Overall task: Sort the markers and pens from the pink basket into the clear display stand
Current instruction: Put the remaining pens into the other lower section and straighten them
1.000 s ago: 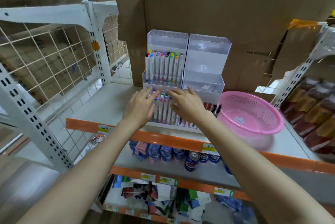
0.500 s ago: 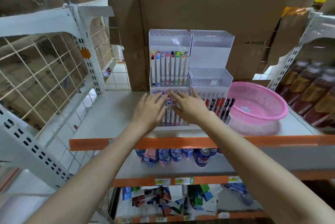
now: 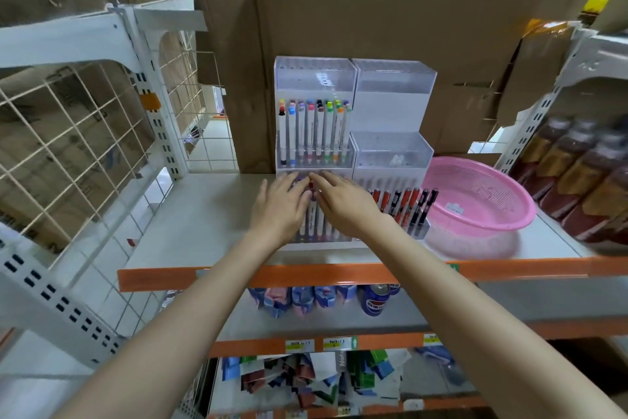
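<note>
Fingers of both hands are straight and grip nothing: the left hand [image 3: 279, 207] and the right hand [image 3: 348, 206] lie side by side, palms down, over the tops of the white-barrelled markers [image 3: 317, 226] in the front left row of the clear tiered acrylic display stand [image 3: 390, 85]. Colour-capped white markers [image 3: 312, 130] stand upright in the tier behind, and red and black pens [image 3: 406, 203] lean in the front right row. The round pink perforated plastic basket [image 3: 492, 187] sits just right of the stand on the grey orange-edged shelf [image 3: 204, 215].
</note>
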`<state>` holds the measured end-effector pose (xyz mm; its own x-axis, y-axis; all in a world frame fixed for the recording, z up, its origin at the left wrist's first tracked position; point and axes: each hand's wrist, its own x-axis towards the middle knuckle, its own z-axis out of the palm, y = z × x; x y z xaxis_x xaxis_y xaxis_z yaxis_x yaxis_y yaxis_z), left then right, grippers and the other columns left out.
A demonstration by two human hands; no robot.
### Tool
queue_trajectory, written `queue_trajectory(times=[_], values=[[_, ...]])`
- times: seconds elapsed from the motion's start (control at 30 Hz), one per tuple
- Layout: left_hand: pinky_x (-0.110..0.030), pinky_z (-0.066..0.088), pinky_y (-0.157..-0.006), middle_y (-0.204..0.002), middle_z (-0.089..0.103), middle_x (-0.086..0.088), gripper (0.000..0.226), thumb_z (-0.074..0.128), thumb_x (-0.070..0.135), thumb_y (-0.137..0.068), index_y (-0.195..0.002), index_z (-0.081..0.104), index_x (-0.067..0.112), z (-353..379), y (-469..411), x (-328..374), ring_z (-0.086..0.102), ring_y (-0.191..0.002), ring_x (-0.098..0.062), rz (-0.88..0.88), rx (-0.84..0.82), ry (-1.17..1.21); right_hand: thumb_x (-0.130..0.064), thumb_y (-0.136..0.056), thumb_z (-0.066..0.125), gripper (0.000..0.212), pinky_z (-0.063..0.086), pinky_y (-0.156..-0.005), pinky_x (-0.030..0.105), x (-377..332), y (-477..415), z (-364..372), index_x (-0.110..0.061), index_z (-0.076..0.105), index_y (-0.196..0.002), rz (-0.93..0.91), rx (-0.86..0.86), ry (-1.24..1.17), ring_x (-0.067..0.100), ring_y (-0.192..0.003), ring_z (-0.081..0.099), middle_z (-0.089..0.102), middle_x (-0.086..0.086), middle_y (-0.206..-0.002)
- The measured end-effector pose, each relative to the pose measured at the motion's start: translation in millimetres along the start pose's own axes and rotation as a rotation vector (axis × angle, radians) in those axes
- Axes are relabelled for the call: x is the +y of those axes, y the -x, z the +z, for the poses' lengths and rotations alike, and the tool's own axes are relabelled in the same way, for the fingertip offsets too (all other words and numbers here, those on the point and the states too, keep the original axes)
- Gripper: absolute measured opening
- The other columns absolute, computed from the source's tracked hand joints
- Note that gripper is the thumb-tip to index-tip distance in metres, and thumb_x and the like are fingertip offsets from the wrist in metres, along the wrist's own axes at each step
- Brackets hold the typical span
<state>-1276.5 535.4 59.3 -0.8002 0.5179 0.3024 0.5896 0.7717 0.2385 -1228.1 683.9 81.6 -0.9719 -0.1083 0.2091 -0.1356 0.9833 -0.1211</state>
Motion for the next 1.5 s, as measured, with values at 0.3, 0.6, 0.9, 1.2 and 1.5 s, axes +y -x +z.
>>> queue_trajectory(times=[0.3,0.6,0.9,1.2,1.5], values=[[-0.046,0.025,-0.110,-0.146,0.040,-0.004,0.042,0.033,0.035,-0.101,-0.138,0.045,0.019,10.6,0.0,-5.4,0.031,-0.137,-0.020,-0.017,0.082,-0.024,-0.040,-0.104,0.023,0.054,0.009,-0.121,0.041,2.0,2.2,11.3,-0.018,0.015,-0.153,-0.008,-0.057,0.029,0.019,-0.147,0.014,0.017,0.003,-0.160],[-0.049,0.024,-0.112,-0.144,0.039,-0.010,0.047,0.040,0.029,-0.092,-0.137,0.044,0.017,-50.9,-51.1,14.0,0.032,-0.137,-0.027,0.069,0.449,-0.111,-0.010,-0.089,0.054,0.043,0.041,-0.104,0.047,11.8,-43.4,-41.3,-0.008,0.050,-0.132,-0.044,0.430,-0.043,0.032,-0.127,0.045,0.049,0.014,-0.138],[-0.045,0.016,-0.116,-0.151,0.034,-0.006,0.050,0.034,0.031,-0.099,-0.147,0.031,0.018,-48.1,-84.7,2.0,0.025,-0.141,-0.022,0.021,0.321,-0.140,-0.026,-0.098,0.046,0.056,0.025,-0.115,0.046,32.5,-71.9,-50.2,-0.015,0.027,-0.149,0.051,0.280,0.054,0.034,-0.144,0.020,0.027,0.012,-0.155],[-0.052,0.021,-0.111,-0.138,0.051,-0.004,0.052,0.024,0.038,-0.093,-0.134,0.050,0.017,-45.4,-94.8,14.6,0.044,-0.129,-0.021,0.018,0.425,-0.174,-0.025,-0.099,0.037,0.047,0.019,-0.115,0.044,31.3,-84.4,-54.6,-0.012,0.038,-0.144,0.091,0.407,0.057,0.024,-0.135,0.038,0.046,0.005,-0.144],[-0.051,0.024,-0.110,-0.127,0.061,-0.002,0.042,0.034,0.032,-0.096,-0.125,0.060,0.018,-44.0,-99.6,18.8,0.051,-0.123,-0.018,0.038,0.501,-0.082,-0.022,-0.100,0.036,0.048,0.016,-0.117,0.043,33.6,-84.9,-51.2,-0.009,0.036,-0.145,0.084,0.362,0.019,0.024,-0.140,0.032,0.041,0.007,-0.149]])
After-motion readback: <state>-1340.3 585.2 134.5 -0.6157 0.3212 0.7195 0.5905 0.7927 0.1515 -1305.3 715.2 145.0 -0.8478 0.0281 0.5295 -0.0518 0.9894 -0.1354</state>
